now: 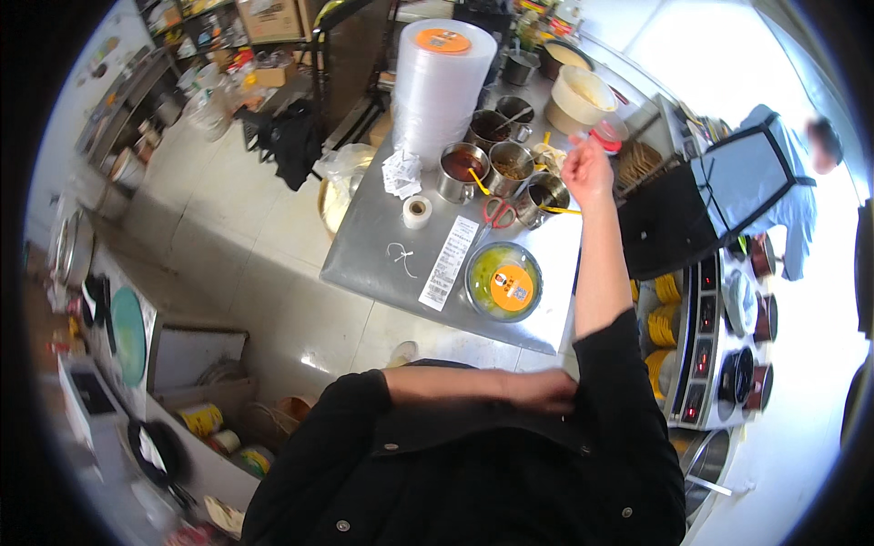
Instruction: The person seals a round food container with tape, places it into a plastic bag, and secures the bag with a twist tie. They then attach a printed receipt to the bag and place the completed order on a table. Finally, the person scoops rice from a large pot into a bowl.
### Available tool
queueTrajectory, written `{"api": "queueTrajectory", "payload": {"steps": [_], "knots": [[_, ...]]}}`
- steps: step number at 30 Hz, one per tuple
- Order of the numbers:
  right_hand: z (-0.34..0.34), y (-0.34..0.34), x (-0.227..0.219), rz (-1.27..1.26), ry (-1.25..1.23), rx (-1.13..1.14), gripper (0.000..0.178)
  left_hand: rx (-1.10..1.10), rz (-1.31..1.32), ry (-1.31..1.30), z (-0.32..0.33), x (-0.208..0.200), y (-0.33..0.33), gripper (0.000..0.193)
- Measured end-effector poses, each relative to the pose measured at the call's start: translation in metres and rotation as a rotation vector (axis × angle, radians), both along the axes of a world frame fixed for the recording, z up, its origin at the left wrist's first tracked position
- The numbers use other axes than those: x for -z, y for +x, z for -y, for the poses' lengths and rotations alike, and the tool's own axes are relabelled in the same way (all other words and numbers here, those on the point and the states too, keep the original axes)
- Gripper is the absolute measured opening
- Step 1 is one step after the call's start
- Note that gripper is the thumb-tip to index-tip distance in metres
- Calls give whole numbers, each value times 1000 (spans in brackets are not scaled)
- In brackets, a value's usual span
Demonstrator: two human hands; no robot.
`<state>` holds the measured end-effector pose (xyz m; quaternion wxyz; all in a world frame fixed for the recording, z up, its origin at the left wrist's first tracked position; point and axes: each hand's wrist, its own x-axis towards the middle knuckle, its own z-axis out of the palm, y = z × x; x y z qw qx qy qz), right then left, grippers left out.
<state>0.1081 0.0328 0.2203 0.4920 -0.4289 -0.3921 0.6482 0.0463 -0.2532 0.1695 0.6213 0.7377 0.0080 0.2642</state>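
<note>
My right hand (590,171) is raised over the table's right side, its fingers curled in; whatever they hold, if anything, cannot be made out. Just past it stands a container with a red lid (607,136). To its left are steel cups with dark sauces, among them a cup of red sauce (462,164) with a yellow spoon. My left hand (544,389) lies blurred across my front beside my right sleeve, fingers hidden. A round lidded bowl (503,282) of greenish food with an orange label sits near the table's front edge, beside a long printed slip (450,262).
On the metal table (364,246) are a tall stack of plastic lids (442,91), a white roll (417,212), red scissors (498,213) and a cream-coloured tub (580,98). A black-backed chair (665,214) and a cooking counter (706,337) stand right, near another person (797,200).
</note>
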Motion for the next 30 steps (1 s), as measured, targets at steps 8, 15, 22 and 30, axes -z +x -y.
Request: {"api": "queueTrajectory", "payload": {"steps": [8,15,22,30], "knots": [[164,-30,62,636,1036,-410,10,-303,-39,-153,54,35,96,21],[301,-49,8,197,643,-1055,10,-976,-8,-408,134,36,46,18],[415,-93,-66,-520,347,-1632,22,-1540,-85,-503,285,29,4,23],[609,-124,-134,-988,557,-2173,14,-2009,173,-955,524,38,19,29]]}}
